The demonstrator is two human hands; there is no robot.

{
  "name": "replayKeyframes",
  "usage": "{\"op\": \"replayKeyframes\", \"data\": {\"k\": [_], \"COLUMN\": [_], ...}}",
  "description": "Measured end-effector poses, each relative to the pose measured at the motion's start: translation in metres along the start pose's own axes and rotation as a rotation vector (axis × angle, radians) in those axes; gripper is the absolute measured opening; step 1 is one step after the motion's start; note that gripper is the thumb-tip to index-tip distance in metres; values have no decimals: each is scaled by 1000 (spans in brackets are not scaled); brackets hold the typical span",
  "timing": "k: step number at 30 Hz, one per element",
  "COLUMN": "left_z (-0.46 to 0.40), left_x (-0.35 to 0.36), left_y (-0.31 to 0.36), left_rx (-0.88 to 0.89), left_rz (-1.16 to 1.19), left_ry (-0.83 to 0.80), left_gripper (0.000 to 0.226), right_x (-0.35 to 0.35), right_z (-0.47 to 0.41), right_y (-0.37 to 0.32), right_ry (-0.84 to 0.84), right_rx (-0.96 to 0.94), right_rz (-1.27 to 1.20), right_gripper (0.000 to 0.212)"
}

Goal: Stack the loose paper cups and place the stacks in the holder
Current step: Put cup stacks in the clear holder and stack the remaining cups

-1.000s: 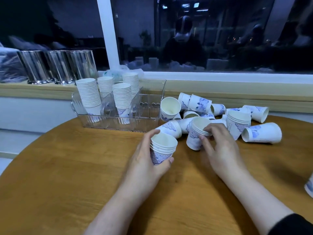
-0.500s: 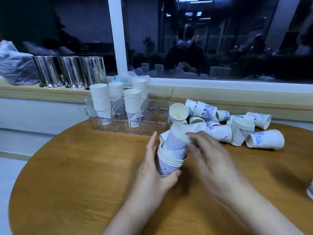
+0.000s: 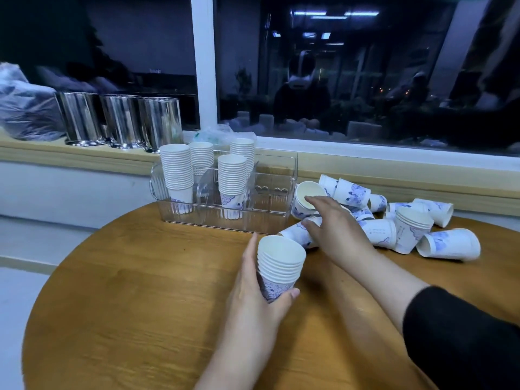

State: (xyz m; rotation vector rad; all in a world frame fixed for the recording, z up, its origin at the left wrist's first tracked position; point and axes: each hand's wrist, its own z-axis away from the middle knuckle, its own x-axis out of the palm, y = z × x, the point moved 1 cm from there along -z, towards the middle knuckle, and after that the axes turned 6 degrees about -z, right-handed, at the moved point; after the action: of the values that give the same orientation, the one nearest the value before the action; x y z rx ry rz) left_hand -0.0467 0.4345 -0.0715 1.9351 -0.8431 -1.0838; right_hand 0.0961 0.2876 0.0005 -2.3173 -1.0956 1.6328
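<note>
My left hand (image 3: 250, 288) grips an upright stack of white paper cups with blue print (image 3: 280, 266) on the round wooden table (image 3: 126, 305). My right hand (image 3: 334, 226) reaches into the pile of loose cups (image 3: 388, 220) lying on their sides; its fingers are spread over a tipped cup (image 3: 298, 233) and touch the open-mouthed cup (image 3: 305, 197) behind it. Whether they grip is unclear. The clear plastic holder (image 3: 270, 198) at the back of the table holds several tall cup stacks (image 3: 177, 170) in its left compartments; its right compartments hold nothing.
Three shiny metal canisters (image 3: 121, 122) and a plastic bag (image 3: 25, 108) stand on the windowsill behind the holder. A short stack of cups (image 3: 412, 229) stands tilted within the pile. The dark window reflects the room.
My right hand has let go of the cups it nested into the left hand's stack and moved away right and back into the loose pile. The stack now stands taller.
</note>
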Motion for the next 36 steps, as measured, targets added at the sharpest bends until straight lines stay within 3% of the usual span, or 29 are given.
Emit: {"op": "replayKeyframes", "data": {"k": [4,8,14,18,21,23,24,28,30,32,36], "left_z": [-1,-2,1,2,4,4,4,1,1,2,-1], "left_x": [3,5,6,6,5,4,3,-4,-6,-5,-9], "left_y": [-3,-3,-1,4,9,10,10,10,11,11,6], "left_rx": [-18,-18,-51,-35,-26,-28,-38,-92,-93,-82,-94], "left_rz": [-13,-36,-57,-77,-65,-54,-37,14,-13,-30,-50], "left_ry": [-18,-37,-10,-5,-2,9,16,21,10,-4,-12], "left_gripper": [101,84,72,69,68,67,68,83,91,93,87], "right_x": [10,5,-56,-77,-66,-56,-53,-33,-8,16,37], "right_z": [-34,-36,23,76,87,89,89,78,73,71,61], "right_y": [-4,2,-37,-64,-57,-51,-49,-17,11,34,48], "right_ry": [-17,108,445,312,90,-101,-90,356,297,187,196], "right_rx": [88,91,-149,-322,-363,-337,-322,32,229,337,387], "right_rz": [114,166,-429,-379,-268,-266,-288,-488,-514,-503,-554], "right_gripper": [11,14,10,17,22,32,36,20,22,45,54]}}
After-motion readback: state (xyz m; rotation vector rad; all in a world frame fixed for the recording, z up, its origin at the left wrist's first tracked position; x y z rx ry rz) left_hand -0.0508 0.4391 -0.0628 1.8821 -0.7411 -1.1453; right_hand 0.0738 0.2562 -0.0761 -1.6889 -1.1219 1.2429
